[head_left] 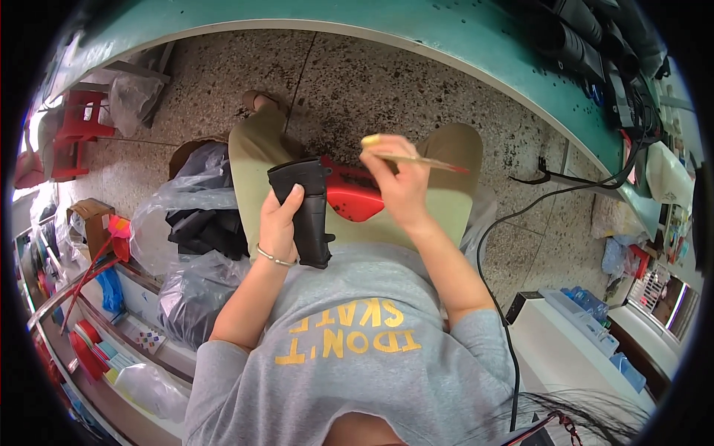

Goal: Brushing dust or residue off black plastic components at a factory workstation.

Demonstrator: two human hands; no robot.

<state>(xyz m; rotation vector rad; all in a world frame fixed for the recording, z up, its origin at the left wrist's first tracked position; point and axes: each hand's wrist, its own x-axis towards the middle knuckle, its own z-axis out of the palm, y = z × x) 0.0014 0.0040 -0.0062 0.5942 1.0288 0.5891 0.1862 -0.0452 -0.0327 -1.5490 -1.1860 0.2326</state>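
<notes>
My left hand (281, 223) is wrapped round a long black plastic part (311, 227), thumb pressed on its front face. The part stands roughly lengthwise over my lap, its wider end pointing away from me. My right hand (401, 178) grips a thin tan stick (433, 162) with a reddish end, slightly blurred, which points to the right. Something yellow covers a fingertip of that hand. Between the two hands a red tray (361, 202) rests on my lap, with black bits in it; my right hand is above its right side. The stick is apart from the black part.
A green worktable (476, 37) curves across the front, with black parts (569, 41) piled at its right. A black cable (483, 256) runs down my right side. Plastic bags (190, 297) with black pieces lie at my left. Black scraps litter the speckled floor (357, 82).
</notes>
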